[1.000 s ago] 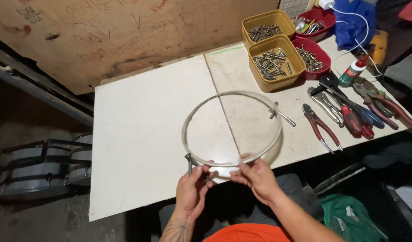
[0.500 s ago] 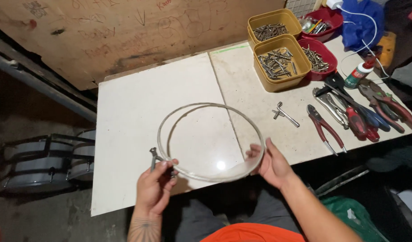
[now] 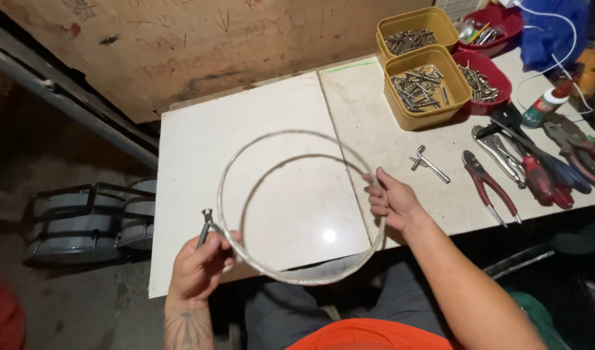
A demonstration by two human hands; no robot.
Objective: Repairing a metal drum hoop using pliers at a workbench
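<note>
1. Left hand (image 3: 200, 269) grips the metal hoop (image 3: 297, 207) at its near-left rim, with a bolt (image 3: 205, 228) pinched against it.
2. Right hand (image 3: 393, 202) holds the hoop's right rim, fingers (image 3: 377, 198) curled on it.
3. Hoop is tilted, raised over the white table (image 3: 258, 129).
4. Small key wrench (image 3: 428, 164) lies on the table just right of the hoop; red pliers (image 3: 490, 186) further right.
5. Two yellow bins (image 3: 425, 87) of bolts at the far edge.

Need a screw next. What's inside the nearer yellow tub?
The nearer yellow tub holds a loose heap of metal screws, filling its floor. Whatever lies beneath the heap is covered.
</note>
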